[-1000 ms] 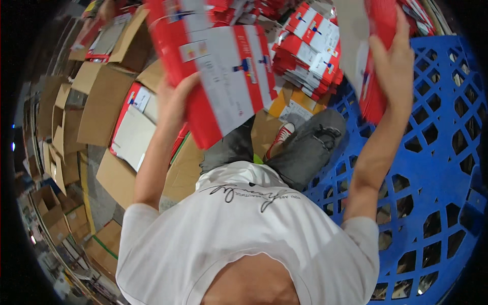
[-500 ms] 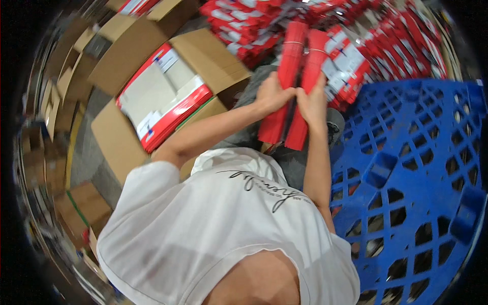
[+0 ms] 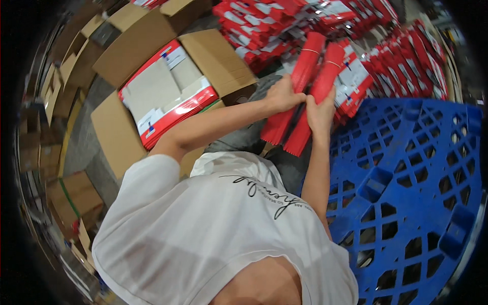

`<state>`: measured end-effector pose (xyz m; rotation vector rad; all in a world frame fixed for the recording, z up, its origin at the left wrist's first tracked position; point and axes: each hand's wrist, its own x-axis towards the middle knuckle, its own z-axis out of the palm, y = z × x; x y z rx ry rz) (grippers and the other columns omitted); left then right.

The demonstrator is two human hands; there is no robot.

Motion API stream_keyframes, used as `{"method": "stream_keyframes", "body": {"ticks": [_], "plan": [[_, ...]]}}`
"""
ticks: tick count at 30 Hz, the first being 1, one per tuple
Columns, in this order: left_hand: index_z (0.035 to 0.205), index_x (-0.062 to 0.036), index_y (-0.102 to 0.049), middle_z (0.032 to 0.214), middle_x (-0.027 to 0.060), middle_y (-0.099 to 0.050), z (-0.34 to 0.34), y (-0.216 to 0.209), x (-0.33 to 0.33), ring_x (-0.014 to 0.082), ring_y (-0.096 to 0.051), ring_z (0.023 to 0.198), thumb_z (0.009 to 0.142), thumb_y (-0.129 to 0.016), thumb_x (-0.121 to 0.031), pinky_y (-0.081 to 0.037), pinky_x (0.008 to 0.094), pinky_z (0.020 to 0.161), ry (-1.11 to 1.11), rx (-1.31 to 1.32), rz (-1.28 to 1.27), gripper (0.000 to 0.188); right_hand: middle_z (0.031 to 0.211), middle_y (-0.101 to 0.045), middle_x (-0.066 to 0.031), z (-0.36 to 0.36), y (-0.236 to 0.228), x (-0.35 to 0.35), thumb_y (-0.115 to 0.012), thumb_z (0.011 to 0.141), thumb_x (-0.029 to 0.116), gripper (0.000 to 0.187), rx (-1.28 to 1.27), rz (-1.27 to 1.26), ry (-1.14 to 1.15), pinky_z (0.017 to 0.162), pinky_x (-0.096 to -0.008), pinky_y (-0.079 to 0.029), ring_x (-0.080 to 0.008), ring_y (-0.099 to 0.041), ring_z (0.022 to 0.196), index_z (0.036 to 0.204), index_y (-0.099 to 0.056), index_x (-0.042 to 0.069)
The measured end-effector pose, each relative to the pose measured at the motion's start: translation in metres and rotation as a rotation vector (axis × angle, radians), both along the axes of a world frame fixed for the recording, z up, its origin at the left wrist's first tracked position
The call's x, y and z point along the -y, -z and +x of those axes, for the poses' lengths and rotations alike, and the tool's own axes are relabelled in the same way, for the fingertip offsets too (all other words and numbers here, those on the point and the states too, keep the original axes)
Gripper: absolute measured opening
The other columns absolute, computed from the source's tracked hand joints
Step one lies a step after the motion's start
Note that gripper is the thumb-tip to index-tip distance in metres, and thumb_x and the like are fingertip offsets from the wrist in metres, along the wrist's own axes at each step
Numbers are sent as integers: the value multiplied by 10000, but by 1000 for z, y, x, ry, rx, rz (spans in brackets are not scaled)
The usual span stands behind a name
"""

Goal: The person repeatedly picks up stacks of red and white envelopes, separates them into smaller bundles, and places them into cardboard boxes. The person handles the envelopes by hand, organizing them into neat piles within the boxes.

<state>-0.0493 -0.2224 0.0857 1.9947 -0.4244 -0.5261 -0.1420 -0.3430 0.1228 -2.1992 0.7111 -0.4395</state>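
Observation:
My left hand [image 3: 283, 95] is closed around a long red bundle [image 3: 307, 62] of thin plastic packaging, with a thin pale band across its upper part. A second, similar banded red bundle [image 3: 326, 76] is gripped by my right hand [image 3: 320, 114]. Side by side, the two bundles slant in front of my knees, with a dark gap between them. My thumbs meet at that gap. Jagged edges show at the bundles' lower ends. Just beyond my right hand lie red and white packages [image 3: 353, 76].
At the left stands an open cardboard box [image 3: 119, 134] holding red and white flat packs [image 3: 162, 91]. Heaps of red packages [image 3: 259, 25] rise at the back. A blue plastic pallet [image 3: 376, 183] with a lattice surface fills the right side. More cartons [image 3: 76, 198] stand at the far left.
Both hands and the two red bundles sit slightly farther right and lower in the picture, and the bundles tilt more to the right. The surroundings have shifted a little too. My grip is unchanged.

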Motion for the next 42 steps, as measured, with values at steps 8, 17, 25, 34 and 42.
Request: {"method": "stream_keyframes", "body": {"ticks": [8,17,25,34,42], "plan": [[1285,83,-473,1125,207,-654,18,8,15,261,-648,1074,747,-846,-349,-512,365,945,279,-14,-45,784,1210,-657,-368,-5,4,21,-702,816,210,943,63,58,-50,990,-482,-525,-471,-668,1132,1519,-206,-176],[1310,62,-435,1233,175,-614,26,16,35,197,-607,1130,783,-833,-222,-515,345,968,305,-120,-32,719,1336,-578,-395,-5,14,32,-653,948,487,974,58,68,-9,1054,-485,-480,-498,-590,1248,1532,-230,-168],[1613,12,-190,1606,237,-300,26,-28,8,362,-199,1535,934,-720,-301,-220,432,1250,360,402,-154,916,1417,-602,-254,-11,47,54,-462,1095,358,574,361,203,-54,1080,-409,-469,-339,-639,1245,1517,-445,-30],[1325,-17,-628,1442,208,-530,23,-43,15,391,-462,1410,917,-716,-264,-328,544,1209,1131,899,-227,485,1058,-738,-124,-10,60,63,-762,950,334,609,315,608,-11,788,-317,-566,-179,-709,962,1447,-564,44],[1379,-55,-615,1477,183,-521,40,-35,6,342,-402,1477,988,-577,-394,-276,538,1231,1208,991,-85,519,1169,-692,-102,-18,67,83,-793,916,198,598,367,286,46,836,-283,-556,-146,-667,1003,1434,-534,50]]}}
